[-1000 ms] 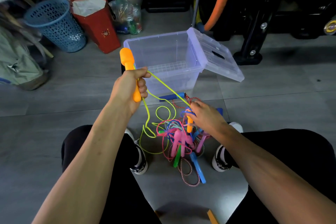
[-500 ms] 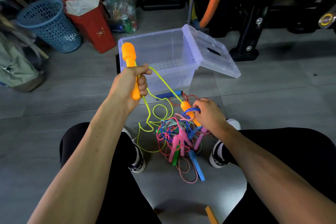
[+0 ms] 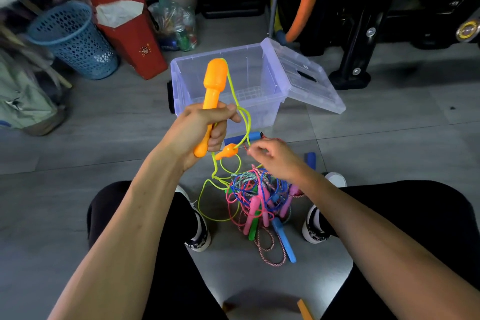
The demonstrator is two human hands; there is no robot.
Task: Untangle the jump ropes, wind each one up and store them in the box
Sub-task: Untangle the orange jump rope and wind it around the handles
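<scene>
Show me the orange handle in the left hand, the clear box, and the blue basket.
orange handle (image 3: 215, 78), head view, its thick top end.
clear box (image 3: 255, 74), head view, its inner back wall.
blue basket (image 3: 78, 44), head view, its perforated side.

I saw a grey tiled floor (image 3: 389, 143) carrying a clear plastic box (image 3: 270, 91), its lid (image 3: 309, 78) leaning open. A tangled heap of jump ropes (image 3: 259, 200) lay nearer, with a blue basket (image 3: 75, 39) and red bag (image 3: 132, 36) behind.
</scene>
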